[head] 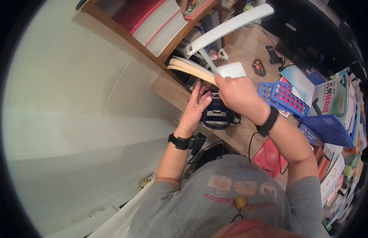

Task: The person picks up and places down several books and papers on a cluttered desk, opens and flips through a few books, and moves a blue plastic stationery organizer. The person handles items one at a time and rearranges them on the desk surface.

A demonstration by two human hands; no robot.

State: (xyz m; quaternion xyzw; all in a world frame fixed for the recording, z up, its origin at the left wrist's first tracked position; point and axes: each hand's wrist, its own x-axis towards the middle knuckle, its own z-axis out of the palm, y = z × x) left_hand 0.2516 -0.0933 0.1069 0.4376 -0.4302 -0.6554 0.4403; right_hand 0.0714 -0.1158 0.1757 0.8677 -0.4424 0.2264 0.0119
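My right hand (240,93) grips the near end of a thick paperback book (192,70) with yellowish page edges. The book slants towards the lower shelf of a wooden bookcase at the upper left. Under it, my left hand (198,102) is raised with its fingers spread, close to the book's lower side; whether the fingertips touch it I cannot tell. A navy and white striped handbag (218,111) stands just below both hands, partly covered by them. Over the book reaches the arm of a white desk lamp (228,28), whose base (232,70) rests behind my right hand.
Thick red-covered books (160,26) fill the upper shelf. A blue file rack (329,126) with books and papers stands at the right, beside blue perforated racks (286,95). A red folder (268,157) lies at the desk's near edge. The wall (67,89) borders the left side.
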